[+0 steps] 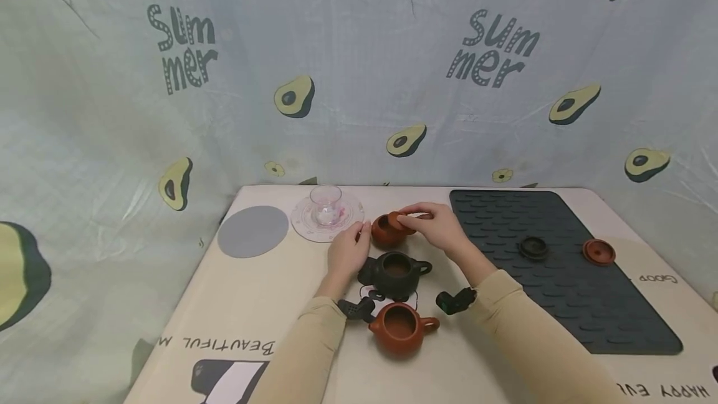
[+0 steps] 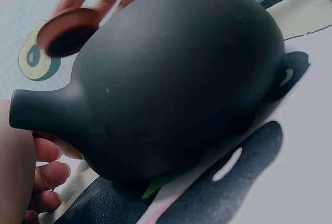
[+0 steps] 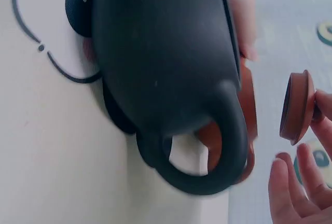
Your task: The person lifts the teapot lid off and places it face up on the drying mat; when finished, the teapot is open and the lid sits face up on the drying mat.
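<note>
I see the desk [image 1: 269, 323] first, cream with printed lettering, backed by an avocado-print cloth [image 1: 112, 111]. On its right side lies a dark ribbed mat [image 1: 566, 292], carrying a black lid [image 1: 533, 247] and, near its right edge, a brown lid [image 1: 598, 252]. At the far left sits a grey round pad [image 1: 253, 231], and just beside it a patterned saucer [image 1: 305, 224] with a small glass cup [image 1: 326, 204] standing in it.

In the middle I count three open teapots in a rough line toward me: a brown pot at the back [image 1: 386, 232], a black teapot [image 1: 395, 274] in between, and a second brown teapot [image 1: 399, 328] nearest.

My right hand [image 1: 437, 224] is over the back pot, its fingers curled and pinching a small brown lid [image 1: 401, 222] held tilted at that pot's mouth; from the right wrist view the lid [image 3: 297, 107] stands on edge, apart from the pot's rim. My left hand [image 1: 348, 253] rests against the back pot's left side, just beside the black teapot's spout; its fingers [image 2: 49, 175] look loosely curled, and I cannot tell whether they actually grip the pot.
</note>
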A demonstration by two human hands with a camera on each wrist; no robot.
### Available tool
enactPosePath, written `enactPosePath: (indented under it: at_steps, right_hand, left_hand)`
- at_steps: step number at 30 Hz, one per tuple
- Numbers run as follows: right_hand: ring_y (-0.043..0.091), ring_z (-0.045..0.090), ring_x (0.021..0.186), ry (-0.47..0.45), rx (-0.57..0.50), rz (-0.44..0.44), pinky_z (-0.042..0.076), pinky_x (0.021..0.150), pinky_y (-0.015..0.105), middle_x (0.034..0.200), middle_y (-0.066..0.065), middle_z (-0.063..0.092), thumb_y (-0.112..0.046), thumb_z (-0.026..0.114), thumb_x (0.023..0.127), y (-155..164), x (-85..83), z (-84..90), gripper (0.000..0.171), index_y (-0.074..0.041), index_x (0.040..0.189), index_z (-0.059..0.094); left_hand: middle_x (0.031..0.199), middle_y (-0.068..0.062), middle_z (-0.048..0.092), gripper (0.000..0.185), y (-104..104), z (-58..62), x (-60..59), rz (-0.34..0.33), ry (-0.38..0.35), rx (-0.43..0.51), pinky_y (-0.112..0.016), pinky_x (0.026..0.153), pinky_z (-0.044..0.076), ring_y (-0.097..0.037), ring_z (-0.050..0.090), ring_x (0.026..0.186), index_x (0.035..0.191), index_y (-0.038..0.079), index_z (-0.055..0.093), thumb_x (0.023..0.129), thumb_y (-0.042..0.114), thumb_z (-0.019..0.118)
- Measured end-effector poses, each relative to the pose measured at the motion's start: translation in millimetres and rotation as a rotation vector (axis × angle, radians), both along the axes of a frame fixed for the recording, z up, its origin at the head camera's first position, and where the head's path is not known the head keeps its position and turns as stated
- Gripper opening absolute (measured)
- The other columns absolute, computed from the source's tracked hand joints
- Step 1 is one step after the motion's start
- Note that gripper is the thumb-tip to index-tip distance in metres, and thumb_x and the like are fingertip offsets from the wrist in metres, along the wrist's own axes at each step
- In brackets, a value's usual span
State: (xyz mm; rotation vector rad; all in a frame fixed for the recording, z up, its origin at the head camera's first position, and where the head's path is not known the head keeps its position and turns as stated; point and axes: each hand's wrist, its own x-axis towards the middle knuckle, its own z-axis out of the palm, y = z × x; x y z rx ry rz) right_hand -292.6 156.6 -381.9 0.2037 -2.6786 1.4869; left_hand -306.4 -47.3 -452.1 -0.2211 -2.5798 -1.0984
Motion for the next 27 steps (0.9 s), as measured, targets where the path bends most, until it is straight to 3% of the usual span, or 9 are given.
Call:
enactPosePath:
  at_steps: [5, 15, 22, 27]
  right_hand:
    - [0.019, 0.059, 0.098, -0.094, -0.209, 0.016, 0.046, 0.084, 0.037, 0.108, 0.003, 0.062, -0.04, 0.07, 0.08, 17.6, 10.3, -2.0, 0.035, -0.019, 0.107, 0.067]
    - [0.026, 0.063, 0.096, -0.223, -0.488, 0.044, 0.049, 0.078, 0.038, 0.113, 0.015, 0.06, -0.03, 0.068, 0.085, 35.2, 21.0, -8.9, 0.041, -0.008, 0.118, 0.058]
    - [0.023, 0.064, 0.093, -0.275, -0.632, 0.02, 0.049, 0.075, 0.031, 0.119, 0.014, 0.054, -0.036, 0.061, 0.089, 36.5, 25.1, -14.5, 0.05, -0.004, 0.125, 0.049]
    - [0.02, 0.064, 0.087, -0.331, -0.8, 0.019, 0.049, 0.072, 0.028, 0.111, 0.009, 0.059, -0.036, 0.062, 0.088, 41.1, 26.7, -19.6, 0.048, -0.005, 0.123, 0.051]
  left_hand:
    - [0.063, 0.0, 0.047, 0.037, 1.0, -1.5, 1.2, 0.01, 0.012, -0.006, -0.035, 0.056, 0.034, -0.021, 0.046, 0.062, 0.071, 0.02, 0.048, 0.097, 0.044, 0.037]
    - [0.063, 0.002, 0.048, 0.036, -0.1, -2.4, 1.8, 0.015, 0.02, -0.007, -0.035, 0.056, 0.035, -0.02, 0.047, 0.061, 0.071, 0.021, 0.05, 0.097, 0.043, 0.039]
    - [0.063, 0.002, 0.047, 0.037, -0.4, -4.7, 1.2, 0.028, 0.01, -0.018, -0.035, 0.057, 0.034, -0.02, 0.046, 0.062, 0.072, 0.02, 0.05, 0.097, 0.044, 0.037]
    - [0.063, 0.001, 0.047, 0.037, 2.5, -4.6, 0.7, 0.024, 0.01, -0.028, -0.035, 0.057, 0.035, -0.021, 0.046, 0.062, 0.072, 0.02, 0.05, 0.097, 0.045, 0.037]
